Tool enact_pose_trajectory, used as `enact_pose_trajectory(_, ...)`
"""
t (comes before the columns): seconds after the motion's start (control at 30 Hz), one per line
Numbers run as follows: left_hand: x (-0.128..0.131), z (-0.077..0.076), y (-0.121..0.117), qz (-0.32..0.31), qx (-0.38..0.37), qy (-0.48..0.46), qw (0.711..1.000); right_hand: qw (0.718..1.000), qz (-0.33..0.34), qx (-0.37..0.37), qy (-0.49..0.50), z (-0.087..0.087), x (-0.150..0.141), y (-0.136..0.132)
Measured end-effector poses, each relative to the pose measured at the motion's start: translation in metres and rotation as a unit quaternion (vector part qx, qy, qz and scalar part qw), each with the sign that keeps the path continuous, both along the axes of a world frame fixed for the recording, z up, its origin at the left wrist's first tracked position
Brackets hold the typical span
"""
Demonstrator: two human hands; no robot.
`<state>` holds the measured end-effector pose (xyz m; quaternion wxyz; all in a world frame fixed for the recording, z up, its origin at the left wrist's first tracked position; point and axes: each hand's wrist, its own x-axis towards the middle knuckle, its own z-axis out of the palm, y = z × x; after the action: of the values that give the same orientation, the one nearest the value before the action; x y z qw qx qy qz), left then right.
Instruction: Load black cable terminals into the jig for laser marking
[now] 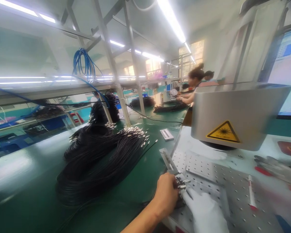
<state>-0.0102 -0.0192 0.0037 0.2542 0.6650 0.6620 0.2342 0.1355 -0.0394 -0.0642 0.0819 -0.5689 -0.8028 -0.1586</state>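
Note:
My bare left hand (167,194) is closed around several small silver cable connectors (182,183), whose metal ends poke out past the fingers. My right hand (205,208), in a white glove, reaches to the same connectors from the right. It is smeared, so its grip is unclear. Just beyond my left hand a slotted metal bracket (169,161) lies at the edge of a perforated metal plate (208,174). To the left, a large bundle of black cables (94,171) with silver ends rests on the green table (29,194).
A grey machine head (235,113) with a yellow warning label hangs over the plate. A red-and-white marker (251,192) and gloves (274,165) lie at right. Metal frame posts (123,106) rise behind the cables. Farther off, a person (195,81) sits at the table.

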Motion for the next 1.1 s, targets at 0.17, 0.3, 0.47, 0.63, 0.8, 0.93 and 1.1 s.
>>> enact_pose_trajectory(0.17, 0.009, 0.007, -0.003, -0.004, -0.014, 0.053, 0.999, 0.994, 0.002, -0.102, 0.028, -0.024, 0.003, 0.021)
enact_pose_trajectory(0.3, 0.008, 0.005, -0.003, -0.008, -0.014, 0.044, 0.999, 0.994, -0.015, -0.095, 0.051, -0.016, 0.002, 0.016)
enact_pose_trajectory(0.47, -0.007, 0.004, 0.004, -0.013, -0.064, -0.023, 0.998, 0.999, -0.01, -0.024, 0.032, 0.023, -0.002, -0.005)
enact_pose_trajectory(0.63, -0.011, -0.002, 0.006, -0.022, -0.058, -0.029, 0.998, 1.0, -0.007, -0.021, 0.006, 0.038, -0.004, -0.006)
enact_pose_trajectory(0.8, -0.007, -0.008, 0.004, -0.016, -0.061, -0.002, 0.998, 0.999, 0.047, -0.024, 0.003, 0.024, -0.002, 0.005)
enact_pose_trajectory(0.93, -0.008, 0.0, 0.005, -0.022, -0.063, 0.001, 0.998, 0.998, 0.046, -0.009, -0.042, 0.006, -0.001, 0.013)
enact_pose_trajectory(1.1, -0.013, 0.011, 0.001, -0.028, -0.01, -0.031, 0.999, 0.999, 0.012, 0.024, -0.027, -0.01, 0.001, 0.016)
